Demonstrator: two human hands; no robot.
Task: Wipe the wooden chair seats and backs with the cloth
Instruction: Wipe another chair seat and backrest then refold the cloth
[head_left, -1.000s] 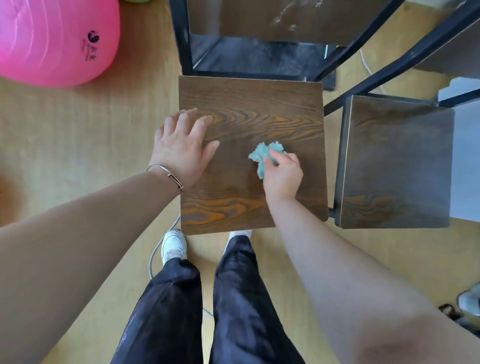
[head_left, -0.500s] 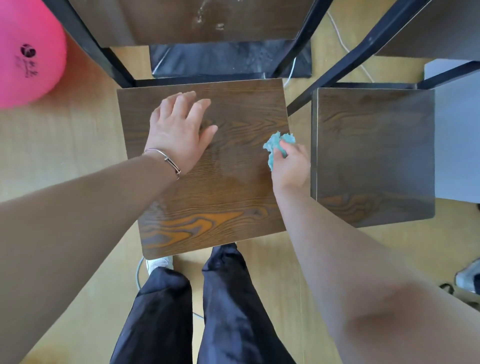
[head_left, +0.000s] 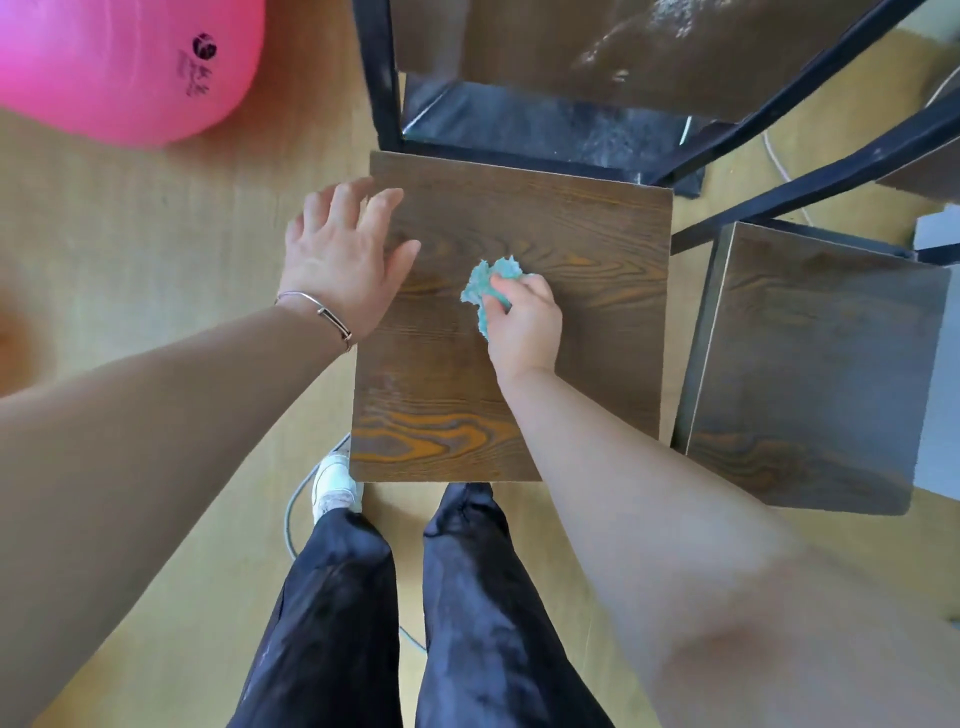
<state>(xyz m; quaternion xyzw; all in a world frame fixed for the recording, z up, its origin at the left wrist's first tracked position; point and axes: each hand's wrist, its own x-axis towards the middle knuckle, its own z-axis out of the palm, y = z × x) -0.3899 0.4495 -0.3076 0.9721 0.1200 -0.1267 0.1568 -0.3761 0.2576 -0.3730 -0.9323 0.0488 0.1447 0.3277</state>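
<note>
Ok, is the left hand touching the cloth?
Apart. The head view shows a strip of bare seat between the left hand thumb and the cloth, which the right hand grips.

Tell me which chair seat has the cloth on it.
The middle seat, directly before the person: the right hand holds the teal cloth on it and the left hand is at its edge. The right seat is bare.

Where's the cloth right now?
In the head view the teal cloth is bunched in the right hand, on the middle of the nearer chair seat, just right of the left hand.
</note>
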